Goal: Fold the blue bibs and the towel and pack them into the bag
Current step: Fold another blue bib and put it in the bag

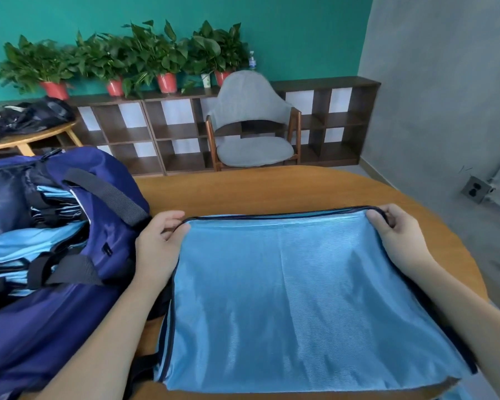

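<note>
While the table (pixel 272 189) carries everything, an open navy bag (pixel 98 226) sits at its left, stuffed with folded blue cloth. Beside it a blue bib (pixel 300 298) lies flat; the left hand (pixel 159 241) and right hand (pixel 399 229) each pinch a far corner.

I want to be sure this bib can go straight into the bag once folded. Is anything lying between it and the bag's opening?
Nothing visible lies between them. The light blue bib, pinched at its far corners by the left hand and right hand, lies right beside the navy bag. A black strap crosses the bag's opening.
</note>
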A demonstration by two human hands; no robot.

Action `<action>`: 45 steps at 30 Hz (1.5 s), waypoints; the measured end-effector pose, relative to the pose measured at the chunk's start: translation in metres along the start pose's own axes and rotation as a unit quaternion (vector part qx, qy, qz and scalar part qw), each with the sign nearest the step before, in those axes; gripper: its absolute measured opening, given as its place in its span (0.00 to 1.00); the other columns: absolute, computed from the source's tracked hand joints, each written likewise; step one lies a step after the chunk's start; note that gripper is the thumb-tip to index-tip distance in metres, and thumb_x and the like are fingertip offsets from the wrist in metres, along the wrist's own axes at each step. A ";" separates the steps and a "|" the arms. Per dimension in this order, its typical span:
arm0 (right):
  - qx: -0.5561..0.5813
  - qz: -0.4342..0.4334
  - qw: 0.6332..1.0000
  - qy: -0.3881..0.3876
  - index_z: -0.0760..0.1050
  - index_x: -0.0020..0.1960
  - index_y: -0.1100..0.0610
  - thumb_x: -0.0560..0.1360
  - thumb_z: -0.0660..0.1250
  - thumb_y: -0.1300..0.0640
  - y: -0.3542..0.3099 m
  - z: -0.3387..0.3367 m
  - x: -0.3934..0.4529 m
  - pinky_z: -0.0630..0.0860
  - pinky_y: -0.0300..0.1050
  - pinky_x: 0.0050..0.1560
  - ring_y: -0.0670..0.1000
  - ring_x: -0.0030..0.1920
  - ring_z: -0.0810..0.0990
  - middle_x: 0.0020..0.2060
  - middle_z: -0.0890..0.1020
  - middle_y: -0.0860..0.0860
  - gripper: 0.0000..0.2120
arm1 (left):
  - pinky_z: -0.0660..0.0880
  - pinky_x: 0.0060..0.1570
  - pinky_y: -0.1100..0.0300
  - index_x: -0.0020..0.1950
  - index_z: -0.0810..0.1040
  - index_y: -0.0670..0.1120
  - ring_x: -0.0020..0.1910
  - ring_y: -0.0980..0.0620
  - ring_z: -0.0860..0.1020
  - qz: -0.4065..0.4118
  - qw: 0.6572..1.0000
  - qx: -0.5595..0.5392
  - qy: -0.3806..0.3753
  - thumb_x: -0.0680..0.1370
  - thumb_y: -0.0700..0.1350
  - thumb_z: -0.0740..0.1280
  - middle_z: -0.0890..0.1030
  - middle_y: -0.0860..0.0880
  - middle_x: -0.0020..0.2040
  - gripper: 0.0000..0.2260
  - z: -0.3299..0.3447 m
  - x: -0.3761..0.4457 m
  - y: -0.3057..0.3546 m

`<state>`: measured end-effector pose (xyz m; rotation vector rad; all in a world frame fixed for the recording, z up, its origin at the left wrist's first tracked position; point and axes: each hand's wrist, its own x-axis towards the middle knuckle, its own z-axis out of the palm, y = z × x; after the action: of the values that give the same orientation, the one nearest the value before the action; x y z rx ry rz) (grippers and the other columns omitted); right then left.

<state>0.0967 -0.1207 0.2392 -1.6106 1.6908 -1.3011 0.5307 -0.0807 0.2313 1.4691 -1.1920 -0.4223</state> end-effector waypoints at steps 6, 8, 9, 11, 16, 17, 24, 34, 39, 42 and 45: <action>-0.095 0.062 0.993 -0.031 0.79 0.46 0.54 0.79 0.69 0.46 -0.008 0.000 0.015 0.70 0.44 0.38 0.51 0.42 0.78 0.39 0.81 0.46 0.11 | 0.78 0.59 0.55 0.63 0.80 0.49 0.51 0.56 0.82 -0.020 0.996 0.049 -0.069 0.78 0.43 0.73 0.85 0.52 0.51 0.14 0.008 0.016 0.001; -0.099 0.074 0.992 -0.039 0.79 0.44 0.54 0.79 0.68 0.46 -0.008 -0.001 0.019 0.70 0.41 0.35 0.49 0.40 0.78 0.39 0.82 0.47 0.12 | 0.76 0.59 0.58 0.66 0.78 0.49 0.52 0.58 0.82 -0.040 0.991 0.055 -0.112 0.77 0.45 0.75 0.84 0.53 0.52 0.18 0.006 0.016 0.000; -0.100 0.078 0.991 -0.045 0.79 0.43 0.53 0.79 0.68 0.45 -0.007 -0.002 0.020 0.70 0.41 0.34 0.50 0.40 0.79 0.39 0.82 0.49 0.13 | 0.76 0.60 0.58 0.67 0.78 0.49 0.53 0.58 0.82 -0.044 0.990 0.051 -0.123 0.76 0.45 0.75 0.84 0.54 0.53 0.19 0.004 0.015 -0.001; -0.102 0.087 0.989 -0.056 0.79 0.41 0.54 0.79 0.68 0.43 -0.007 -0.003 0.019 0.70 0.43 0.33 0.52 0.38 0.81 0.36 0.83 0.50 0.15 | 0.77 0.60 0.57 0.66 0.78 0.51 0.53 0.58 0.82 -0.047 0.990 0.046 -0.128 0.75 0.44 0.76 0.84 0.55 0.52 0.20 0.002 0.013 -0.003; -0.057 0.102 0.990 -0.081 0.80 0.39 0.54 0.75 0.71 0.47 -0.006 -0.005 0.014 0.74 0.46 0.36 0.55 0.34 0.81 0.32 0.83 0.51 0.12 | 0.79 0.58 0.55 0.66 0.78 0.54 0.51 0.57 0.83 -0.050 0.988 0.054 -0.132 0.75 0.44 0.76 0.84 0.56 0.51 0.20 -0.004 0.014 -0.001; -0.045 0.105 0.990 -0.083 0.81 0.40 0.55 0.75 0.71 0.50 -0.005 -0.007 0.013 0.74 0.47 0.37 0.55 0.33 0.80 0.31 0.83 0.51 0.10 | 0.79 0.58 0.55 0.66 0.78 0.54 0.50 0.57 0.83 -0.053 0.987 0.056 -0.139 0.75 0.45 0.76 0.84 0.55 0.51 0.21 -0.005 0.013 0.000; -0.020 0.088 0.993 -0.082 0.74 0.43 0.64 0.76 0.70 0.55 -0.004 -0.013 0.003 0.65 0.45 0.33 0.51 0.27 0.69 0.28 0.74 0.53 0.12 | 0.81 0.56 0.49 0.61 0.80 0.61 0.48 0.53 0.84 -0.039 0.984 0.071 -0.161 0.75 0.44 0.76 0.86 0.53 0.47 0.18 -0.012 0.008 -0.007; 0.010 0.092 0.994 -0.054 0.79 0.50 0.53 0.78 0.71 0.46 -0.009 -0.010 0.006 0.81 0.53 0.45 0.55 0.41 0.86 0.40 0.87 0.51 0.10 | 0.78 0.52 0.57 0.49 0.76 0.50 0.50 0.53 0.82 -0.002 1.000 0.001 -0.009 0.77 0.40 0.73 0.83 0.52 0.47 0.08 0.002 0.014 -0.006; -0.074 0.104 0.990 -0.065 0.79 0.51 0.55 0.79 0.68 0.46 0.000 -0.008 0.016 0.73 0.45 0.36 0.53 0.42 0.83 0.41 0.85 0.51 0.12 | 0.76 0.63 0.53 0.63 0.77 0.51 0.56 0.53 0.81 -0.063 0.992 0.001 -0.110 0.77 0.45 0.75 0.83 0.52 0.57 0.16 0.002 0.017 -0.012; -0.091 0.129 0.984 -0.082 0.77 0.58 0.55 0.79 0.68 0.44 -0.004 -0.012 0.018 0.74 0.46 0.42 0.54 0.48 0.82 0.50 0.84 0.52 0.16 | 0.76 0.65 0.49 0.68 0.75 0.52 0.57 0.52 0.81 -0.062 0.989 0.002 -0.136 0.77 0.47 0.75 0.81 0.51 0.61 0.21 -0.005 0.009 -0.008; -0.196 0.072 0.976 -0.063 0.73 0.65 0.57 0.81 0.65 0.49 -0.023 -0.014 0.008 0.76 0.52 0.55 0.59 0.57 0.77 0.60 0.79 0.55 0.17 | 0.75 0.65 0.51 0.72 0.71 0.55 0.58 0.53 0.80 -0.086 0.982 0.018 -0.170 0.76 0.50 0.76 0.77 0.53 0.66 0.26 -0.021 0.001 0.002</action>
<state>0.0949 -0.1204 0.2674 -1.7000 2.0307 -0.8112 0.5466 -0.0706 0.2400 1.5788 -1.3466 -0.7995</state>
